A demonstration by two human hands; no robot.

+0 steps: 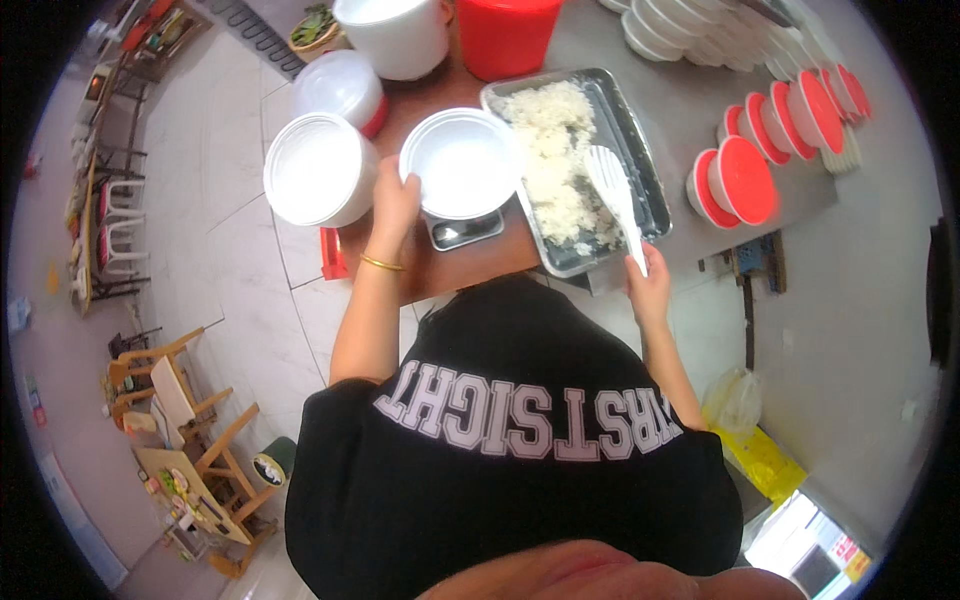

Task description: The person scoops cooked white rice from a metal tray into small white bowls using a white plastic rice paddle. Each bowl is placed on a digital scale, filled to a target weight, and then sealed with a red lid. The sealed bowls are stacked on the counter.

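My left hand (397, 196) grips the rim of a round white plastic bowl (460, 165), which looks empty, above a small metal-topped scale (466, 229). In my right hand (648, 285) is the handle of a white plastic rice paddle (616, 196) with a slotted head. The paddle's head is over a rectangular metal tray (652, 176) that holds a mass of cooked white rice (559, 157), mostly on its left side. A stack of white bowls (319, 169) stands just left of my left hand.
Behind are a clear-lidded tub (337, 88), a white bucket (394, 34), a red bucket (508, 34) and a potted succulent (311, 30). Bowls with red lids (742, 180) stand at the right, with stacked white bowls (667, 30) beyond. The brown tabletop's edge (450, 279) is close to my body.
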